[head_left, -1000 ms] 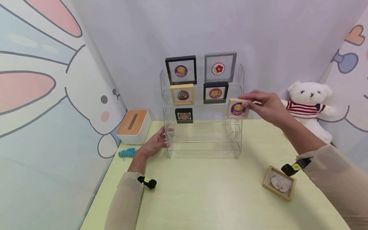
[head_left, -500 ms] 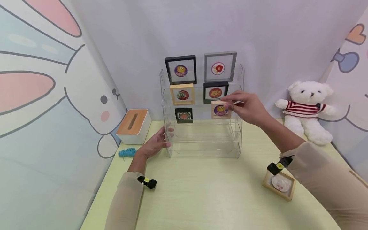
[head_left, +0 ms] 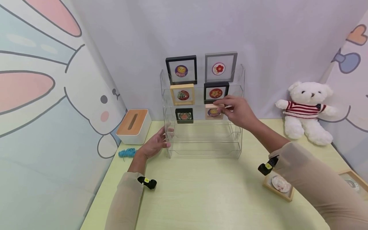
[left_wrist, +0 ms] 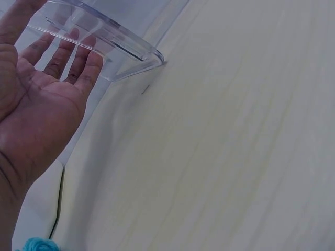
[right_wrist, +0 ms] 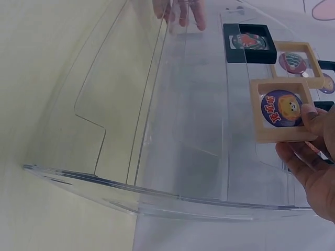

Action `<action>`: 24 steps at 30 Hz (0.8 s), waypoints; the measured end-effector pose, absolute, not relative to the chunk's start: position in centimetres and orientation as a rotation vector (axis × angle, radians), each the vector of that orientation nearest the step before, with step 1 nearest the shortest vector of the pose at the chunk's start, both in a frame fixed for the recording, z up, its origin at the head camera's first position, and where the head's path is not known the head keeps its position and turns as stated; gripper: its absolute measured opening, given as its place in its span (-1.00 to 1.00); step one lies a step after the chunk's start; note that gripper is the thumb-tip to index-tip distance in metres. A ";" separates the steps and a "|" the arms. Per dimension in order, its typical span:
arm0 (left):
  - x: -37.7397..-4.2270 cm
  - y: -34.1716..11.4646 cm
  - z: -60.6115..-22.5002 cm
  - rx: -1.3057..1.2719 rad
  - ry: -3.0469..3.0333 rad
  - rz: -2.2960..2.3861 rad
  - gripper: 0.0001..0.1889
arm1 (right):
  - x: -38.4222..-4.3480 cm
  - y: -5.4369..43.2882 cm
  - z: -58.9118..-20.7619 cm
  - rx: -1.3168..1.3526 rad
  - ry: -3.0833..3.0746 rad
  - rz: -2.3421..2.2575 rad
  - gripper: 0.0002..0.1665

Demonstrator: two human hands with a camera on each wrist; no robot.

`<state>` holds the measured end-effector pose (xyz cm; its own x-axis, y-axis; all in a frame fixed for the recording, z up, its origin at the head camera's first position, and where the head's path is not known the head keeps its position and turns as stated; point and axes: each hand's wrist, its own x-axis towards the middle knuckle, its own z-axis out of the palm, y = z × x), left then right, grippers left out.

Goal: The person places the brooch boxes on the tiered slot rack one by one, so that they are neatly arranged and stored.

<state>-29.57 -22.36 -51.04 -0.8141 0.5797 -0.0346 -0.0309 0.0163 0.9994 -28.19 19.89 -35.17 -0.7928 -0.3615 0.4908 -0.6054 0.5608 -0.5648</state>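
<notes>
My right hand (head_left: 238, 111) pinches a small light-wood display frame (right_wrist: 282, 110) by its right side. Behind its pane sits a round purple badge with a yellow lion-like face. In the head view this frame overlaps the third tier of a clear acrylic tiered rack (head_left: 202, 147), right of a small black frame (head_left: 184, 115). Above it stands another black frame (head_left: 216, 92) with a red badge. On the rack's left side my left hand (head_left: 155, 143) rests against the clear panel with fingers extended; in the left wrist view its fingertips (left_wrist: 94, 58) overlap the panel's edge.
Higher tiers carry a yellow wooden frame (head_left: 182, 95), a large black frame (head_left: 181, 70) and a grey frame (head_left: 220, 67). A tissue box (head_left: 139, 134) and blue cord (head_left: 127, 152) lie left. Right are a teddy bear (head_left: 307, 110) and two wooden frames, one nearer (head_left: 279, 184).
My right hand has carried the light-wood frame leftward and slightly down, from the rack's right edge to below the second-tier black frame. My left hand stays at the rack's side.
</notes>
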 end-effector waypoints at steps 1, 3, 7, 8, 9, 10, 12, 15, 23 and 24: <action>-29.5 -22.3 -51.0 0.558 1.857 1.852 0.06 | -28.3 19.8 -35.3 0.794 -2.480 1.070 -0.60; -29.5 -22.3 -50.9 0.558 1.851 1.858 0.06 | -28.4 19.8 -35.5 0.794 -2.477 1.066 -0.59; -29.6 -22.3 -51.0 0.559 1.852 1.861 0.06 | -28.5 19.8 -35.7 0.809 -2.458 1.045 -0.58; -29.6 -22.3 -51.0 0.559 1.852 1.864 0.06 | -28.5 19.8 -35.6 0.817 -2.450 1.039 -0.59; -29.6 -22.3 -51.0 0.559 1.851 1.865 0.06 | -28.5 19.8 -35.7 0.821 -2.446 1.031 -0.59; -29.6 -22.3 -51.1 0.559 1.849 1.866 0.06 | -28.5 19.8 -35.7 0.826 -2.441 1.026 -0.59; -29.5 -22.3 -51.0 0.557 1.847 1.867 0.06 | -28.5 19.9 -35.8 0.830 -2.441 1.014 -0.59; -29.6 -22.3 -51.0 0.564 1.853 1.860 0.06 | -28.6 19.9 -36.1 0.825 -2.464 0.993 -0.60; -29.6 -22.4 -51.2 0.571 1.851 1.858 0.06 | -28.4 19.8 -36.4 0.808 -2.532 0.932 -0.60; -29.6 -22.4 -51.2 0.573 1.850 1.859 0.06 | -28.4 19.8 -36.3 0.810 -2.537 0.921 -0.61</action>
